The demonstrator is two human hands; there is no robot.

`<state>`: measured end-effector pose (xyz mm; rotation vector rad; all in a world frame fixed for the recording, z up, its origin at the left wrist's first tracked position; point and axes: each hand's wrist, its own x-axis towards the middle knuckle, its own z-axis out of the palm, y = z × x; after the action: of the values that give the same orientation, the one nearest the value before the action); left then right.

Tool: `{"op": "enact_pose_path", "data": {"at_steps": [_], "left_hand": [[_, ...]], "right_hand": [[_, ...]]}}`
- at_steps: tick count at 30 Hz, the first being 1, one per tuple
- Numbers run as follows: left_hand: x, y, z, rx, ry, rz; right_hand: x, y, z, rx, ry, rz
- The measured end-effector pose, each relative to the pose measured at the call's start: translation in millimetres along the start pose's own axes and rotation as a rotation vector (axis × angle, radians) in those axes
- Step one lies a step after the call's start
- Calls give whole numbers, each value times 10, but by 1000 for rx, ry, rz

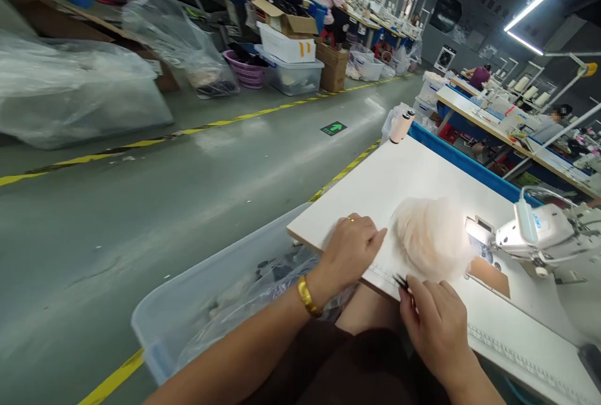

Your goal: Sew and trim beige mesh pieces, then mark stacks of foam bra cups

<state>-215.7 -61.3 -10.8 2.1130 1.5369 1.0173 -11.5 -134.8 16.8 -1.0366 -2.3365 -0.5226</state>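
My left hand (351, 250) lies on the near edge of the white sewing table (404, 170), fingers curled and pressed together, beside a fluffy pale pink pom-pom (429, 239). It wears a ring and a gold bracelet. My right hand (434, 320) is closed in a pinch on thin dark tweezers (402, 282), whose tips point at the pom-pom's near edge. The pom-pom sits just left of the sewing machine (539, 236), under its lit lamp.
A clear plastic bin (188, 305) with bagged pieces stands at my left knee. A thread cone (400, 126) sits at the table's far corner. A grey aisle with yellow lines, boxes, bags and other workers at benches lies beyond.
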Motion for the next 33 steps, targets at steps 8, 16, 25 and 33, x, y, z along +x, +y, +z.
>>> {"op": "enact_pose_path", "data": {"at_steps": [8, 16, 25, 33], "left_hand": [[-127, 231, 134, -186, 128, 377], [-173, 653, 398, -173, 66, 486], [-304, 755, 487, -5, -160, 514], [-148, 744, 270, 34, 197, 537]], "right_hand": [[-722, 169, -334, -3, -70, 359], [-1014, 539, -406, -37, -184, 674], [-807, 562, -646, 519, -561, 602], [-930, 708, -606, 409, -505, 587]]}}
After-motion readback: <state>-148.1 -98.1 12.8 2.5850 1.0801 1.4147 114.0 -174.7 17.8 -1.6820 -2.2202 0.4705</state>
